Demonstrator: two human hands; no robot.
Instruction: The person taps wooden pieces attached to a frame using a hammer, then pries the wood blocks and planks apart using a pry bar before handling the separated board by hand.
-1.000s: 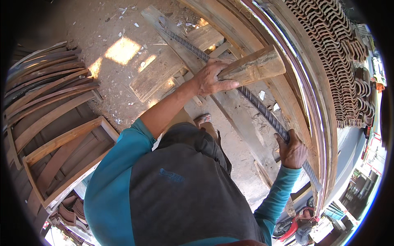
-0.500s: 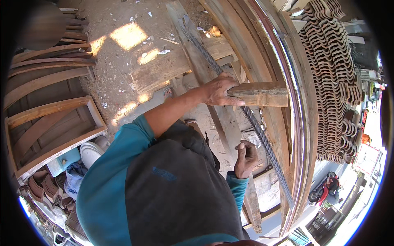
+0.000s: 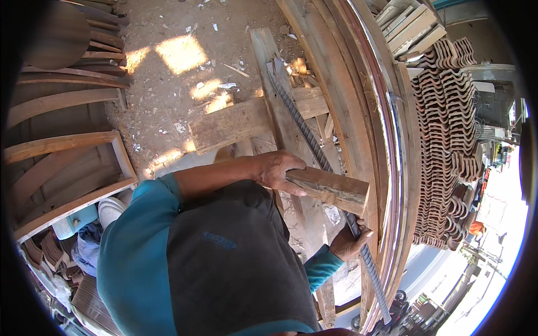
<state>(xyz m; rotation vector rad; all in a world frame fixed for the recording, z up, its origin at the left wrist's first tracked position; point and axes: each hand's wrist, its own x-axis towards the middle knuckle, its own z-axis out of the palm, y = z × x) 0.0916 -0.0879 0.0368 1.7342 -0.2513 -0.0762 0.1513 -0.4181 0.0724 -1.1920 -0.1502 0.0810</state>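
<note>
Two grips are engaged. The left grip [image 3: 276, 172] is closed over one end of the wooden block [image 3: 332, 186], its thumb lying along the near side; the right grip [image 3: 346, 243] is curled around the ribbed metal bar [image 3: 309, 134], at 5 o'clock from the block. The block lies across the bar, between the person's body and the long timbers [image 3: 364, 134]; whether block and bar touch cannot be told. From the block, the bar runs to 11 o'clock, where its flattened end lies over a plank [image 3: 261, 45], and to 5 o'clock, past the right grip, to its near end.

Recommended handling:
1. Keep the left thumb and fingers on the outer faces of the block, clear of the space between block and bar; that crossing is the likely pinch point.
2. Close the right fingers fully around the bar, since a loose hold could let it roll.
3. Check the flattened end at 11 o'clock before loading the bar; poor seating could cause a slip.
4. Apply force gradually, with the block square to the bar.
</note>
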